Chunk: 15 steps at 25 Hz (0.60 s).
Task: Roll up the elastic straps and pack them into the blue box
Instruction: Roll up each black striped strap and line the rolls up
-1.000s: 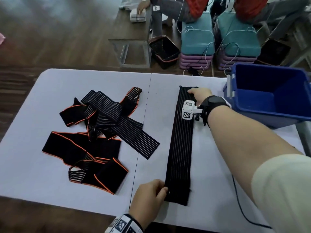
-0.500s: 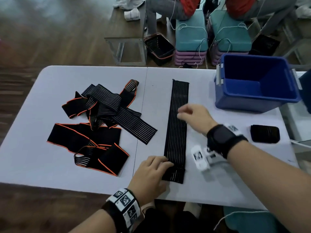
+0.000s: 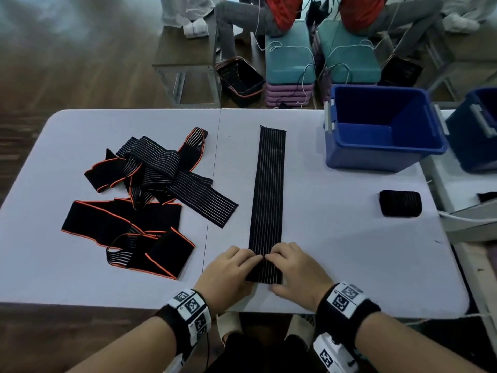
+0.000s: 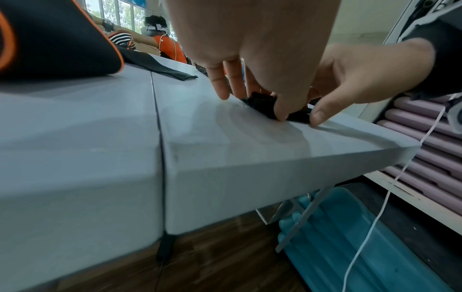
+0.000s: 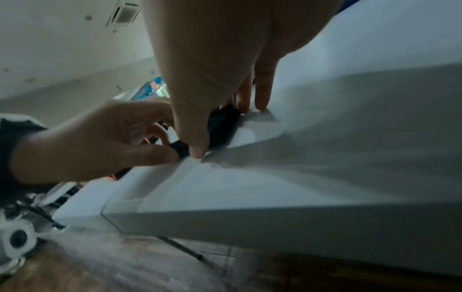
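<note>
Now left hand (image 3: 228,273) and right hand (image 3: 298,270) both pinching near end of flat strap (image 3: 267,189), fingers curled on it. Blue box (image 3: 376,157) far right, rolled strap (image 3: 400,203) nearer.

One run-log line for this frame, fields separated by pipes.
stage: starting roll | left hand: pinching near end of flat strap | right hand: same end | blue box: empty | rolled strap: on table

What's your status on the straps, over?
Left hand and right hand pinch near end of flat strap. Blue box empty; one roll waiting beside it. Nothing in the way.
</note>
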Tool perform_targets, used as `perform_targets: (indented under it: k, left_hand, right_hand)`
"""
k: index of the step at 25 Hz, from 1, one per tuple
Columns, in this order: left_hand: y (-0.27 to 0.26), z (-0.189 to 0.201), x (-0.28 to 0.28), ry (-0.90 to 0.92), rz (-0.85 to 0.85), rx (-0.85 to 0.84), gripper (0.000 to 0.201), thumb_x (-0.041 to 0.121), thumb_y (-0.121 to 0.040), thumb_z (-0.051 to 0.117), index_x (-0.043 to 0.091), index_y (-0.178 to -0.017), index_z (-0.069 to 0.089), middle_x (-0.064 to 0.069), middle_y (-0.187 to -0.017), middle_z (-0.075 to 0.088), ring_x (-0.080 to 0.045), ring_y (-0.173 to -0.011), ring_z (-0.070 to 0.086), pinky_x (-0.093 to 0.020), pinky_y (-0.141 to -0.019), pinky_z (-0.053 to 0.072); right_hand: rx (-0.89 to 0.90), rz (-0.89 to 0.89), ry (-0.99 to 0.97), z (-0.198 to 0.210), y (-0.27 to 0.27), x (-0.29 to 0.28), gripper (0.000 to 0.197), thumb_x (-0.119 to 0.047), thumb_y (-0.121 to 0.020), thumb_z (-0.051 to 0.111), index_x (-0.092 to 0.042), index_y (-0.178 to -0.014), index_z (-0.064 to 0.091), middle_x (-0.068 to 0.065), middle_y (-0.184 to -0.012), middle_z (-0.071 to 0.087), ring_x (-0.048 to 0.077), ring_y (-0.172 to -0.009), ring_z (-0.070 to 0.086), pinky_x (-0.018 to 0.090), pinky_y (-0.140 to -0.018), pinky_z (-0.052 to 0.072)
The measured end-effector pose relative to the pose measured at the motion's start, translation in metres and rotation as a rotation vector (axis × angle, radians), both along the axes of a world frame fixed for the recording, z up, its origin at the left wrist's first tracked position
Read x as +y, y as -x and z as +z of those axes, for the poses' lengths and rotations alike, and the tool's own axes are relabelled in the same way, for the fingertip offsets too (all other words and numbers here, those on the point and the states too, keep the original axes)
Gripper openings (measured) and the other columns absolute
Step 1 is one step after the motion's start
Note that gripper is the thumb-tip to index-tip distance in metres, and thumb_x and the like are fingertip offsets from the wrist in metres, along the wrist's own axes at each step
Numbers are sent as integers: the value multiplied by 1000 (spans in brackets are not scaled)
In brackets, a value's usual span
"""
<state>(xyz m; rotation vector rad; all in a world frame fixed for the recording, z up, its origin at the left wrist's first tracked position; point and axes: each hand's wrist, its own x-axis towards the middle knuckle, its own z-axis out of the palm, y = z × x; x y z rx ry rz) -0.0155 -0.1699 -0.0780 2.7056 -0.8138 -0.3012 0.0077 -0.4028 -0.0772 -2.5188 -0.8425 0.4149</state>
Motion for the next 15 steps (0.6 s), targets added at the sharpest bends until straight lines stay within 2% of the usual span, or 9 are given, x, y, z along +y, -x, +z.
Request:
perform_targets:
  k: [2, 6, 10, 13, 15]
  left_hand:
    - [2, 0, -1, -31, -3, -59, 59, 32, -75, 68, 18, -132, 66, 2, -120, 67, -21, -103, 64, -34, -80, 57]
    - [6, 0, -4, -73, 12, -141, 54, 40, -78, 59, 20, -127, 69, -1, -121, 67, -24, -103, 65, -36, -77, 56]
    - [11, -7, -5, -88, -4, -164, 60, 39, -78, 61, 17, -133, 64, -2, -117, 64, -24, -98, 62, -35, -76, 55]
    - [12, -12, -4, -81, 2, -153, 64, 33, -75, 61, 14, -136, 62, -3, -117, 63, -24, -96, 62, -35, -75, 55]
    - [9, -12, -3, -40, 13, -140, 59, 29, -76, 56, 14, -133, 65, -2, -114, 65, -23, -94, 63, -34, -75, 56]
  right_hand:
    - [-111, 52, 52, -6, 2, -3, 66, -48, -73, 72, -12, -128, 65, 3, -121, 61, 22, -104, 58, 34, -88, 55]
    - [-244, 112, 99, -12, 4, -4, 66, -53, -74, 65, -10, -125, 64, 7, -118, 61, 27, -101, 57, 39, -81, 55]
    - [-269, 115, 133, -14, 7, -2, 65, -50, -76, 60, -8, -126, 61, 7, -109, 60, 28, -95, 55, 42, -73, 53]
    - [-247, 119, 147, -13, 10, -3, 73, -54, -77, 60, -7, -132, 60, 7, -112, 61, 27, -95, 55, 40, -75, 53]
    - [-224, 119, 137, -11, 10, -4, 68, -50, -78, 60, -7, -131, 61, 6, -111, 62, 26, -95, 57, 38, -76, 54]
